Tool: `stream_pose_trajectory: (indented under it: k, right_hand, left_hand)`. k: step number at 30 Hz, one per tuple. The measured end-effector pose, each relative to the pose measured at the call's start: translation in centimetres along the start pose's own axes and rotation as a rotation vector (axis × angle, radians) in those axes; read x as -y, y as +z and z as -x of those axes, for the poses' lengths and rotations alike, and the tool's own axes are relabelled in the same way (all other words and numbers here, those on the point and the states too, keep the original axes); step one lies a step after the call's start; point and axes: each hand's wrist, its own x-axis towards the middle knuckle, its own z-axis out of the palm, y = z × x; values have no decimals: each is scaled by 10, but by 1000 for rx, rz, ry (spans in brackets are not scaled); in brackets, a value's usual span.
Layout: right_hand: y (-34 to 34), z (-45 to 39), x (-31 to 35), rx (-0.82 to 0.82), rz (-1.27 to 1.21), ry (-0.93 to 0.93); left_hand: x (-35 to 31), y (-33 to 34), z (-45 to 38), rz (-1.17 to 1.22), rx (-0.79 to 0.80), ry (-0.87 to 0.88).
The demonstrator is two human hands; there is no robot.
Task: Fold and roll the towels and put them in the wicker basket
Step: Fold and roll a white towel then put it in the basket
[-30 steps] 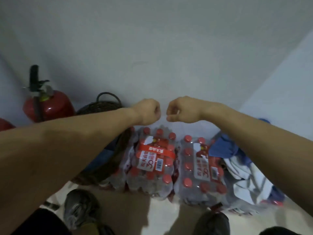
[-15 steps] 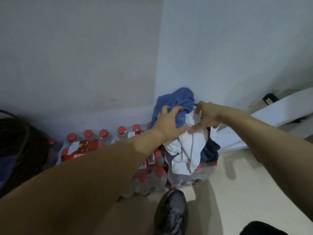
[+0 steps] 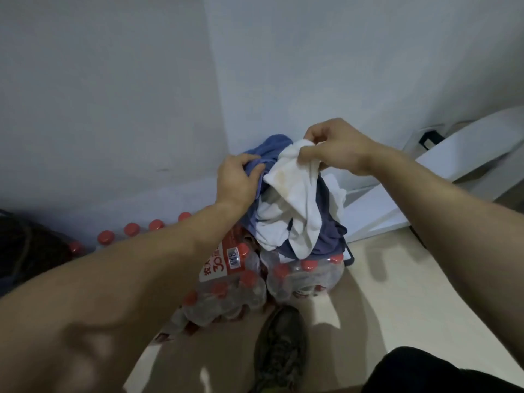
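Now right hand [image 3: 338, 148] pinching white towel [image 3: 295, 194], left hand [image 3: 236, 180] gripping blue towel [image 3: 272, 148]

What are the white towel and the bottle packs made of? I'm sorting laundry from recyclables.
White towel: soft matte cloth, probably cotton, since it drapes in limp folds and carries a yellowish stain. Bottle packs: clear glossy plastic film, wrinkled and shiny, over bottles with red caps.
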Motion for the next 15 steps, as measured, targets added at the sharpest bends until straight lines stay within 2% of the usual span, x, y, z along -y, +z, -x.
stream_pose_trajectory:
  k: [2, 4, 6, 8, 9, 12, 15]
  right_hand:
    - [-9, 8, 16, -42, -200, -43]
    - [-18, 15, 30, -116, -335, -111]
    - [-23, 18, 40, -198, -420, -167]
    - [-24, 19, 46, -256, -426, -188]
    - [-23, 20, 49, -272, -404, -190]
    - [-19, 22, 59, -277, -371, -187]
    - [-17, 24, 80, -291, -333, -187]
  left_hand:
    - [-8, -4, -4, 73, -68, -18]
    - [-17, -3, -6, 103, -60, 13]
    - [-24, 3, -5, 78, 92, 20]
    - [-28, 5, 0, 83, 243, -55]
    - [-29, 4, 3, 130, 261, -117]
    - [-38, -16, 11, 341, 175, -243]
    - [-59, -50, 21, 454, 32, -168]
